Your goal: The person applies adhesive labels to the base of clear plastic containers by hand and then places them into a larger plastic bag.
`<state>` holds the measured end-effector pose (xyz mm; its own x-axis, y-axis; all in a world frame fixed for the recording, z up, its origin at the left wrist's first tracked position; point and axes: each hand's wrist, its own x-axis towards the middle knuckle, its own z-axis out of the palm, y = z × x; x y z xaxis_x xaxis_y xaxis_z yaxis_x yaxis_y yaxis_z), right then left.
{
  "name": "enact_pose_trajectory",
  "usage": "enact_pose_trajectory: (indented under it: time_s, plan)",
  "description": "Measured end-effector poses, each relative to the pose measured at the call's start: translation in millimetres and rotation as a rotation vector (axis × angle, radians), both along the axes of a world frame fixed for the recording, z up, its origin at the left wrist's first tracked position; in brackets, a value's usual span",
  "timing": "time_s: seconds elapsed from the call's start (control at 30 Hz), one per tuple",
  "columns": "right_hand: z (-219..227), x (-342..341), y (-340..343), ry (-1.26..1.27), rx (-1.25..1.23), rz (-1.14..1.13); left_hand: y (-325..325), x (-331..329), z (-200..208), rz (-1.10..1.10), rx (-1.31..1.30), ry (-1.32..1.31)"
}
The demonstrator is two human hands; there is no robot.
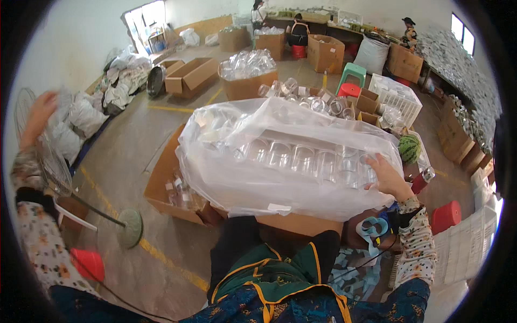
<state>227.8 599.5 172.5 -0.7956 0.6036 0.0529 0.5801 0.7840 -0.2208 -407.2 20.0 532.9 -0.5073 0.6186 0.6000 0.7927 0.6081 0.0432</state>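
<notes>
We find 1 row of clear containers [302, 159] at centre, inside a translucent plastic bag [285, 192] that gapes along its upper side. The bag lies over a cardboard box [296, 223], whose front shows beneath it. We note the right hand [388, 176] at the row's right end, thumb and fingers spread against the last container; its grip is open. The left hand [41, 112] is raised at far left, beside a floor fan [56, 169] and well apart from the bag; it is blurred, and we cannot tell its grip. Near the bag's right end we record a striped melon [409, 148] and a red flask [422, 181]. At its left, an open carton [160, 188] holds loose clear pieces.
</notes>
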Motion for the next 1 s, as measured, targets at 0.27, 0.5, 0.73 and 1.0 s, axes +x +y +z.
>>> enact_pose_trajectory:
  time_s: [0.27,0.5,0.73,1.0]
  plan:
    - [-2.5,23.9,26.6,0.230,-0.106,-0.040,307.9,217.0,-286.5,-0.968,-0.727,-0.250]
    - [-1.7,-7.1,-12.6,0.024,-0.062,-0.133,336.9,93.6,-294.2,-0.341,-0.485,0.127]
    - [-21.0,-14.2,8.8,0.188,0.208,-0.268,338.5,-16.5,-330.1,-0.318,-0.703,-0.292]
    - [-13.8,-82.6,-15.0,0.179,0.147,-0.292,296.0,-98.5,-396.9,-0.577,-0.061,-1.448]
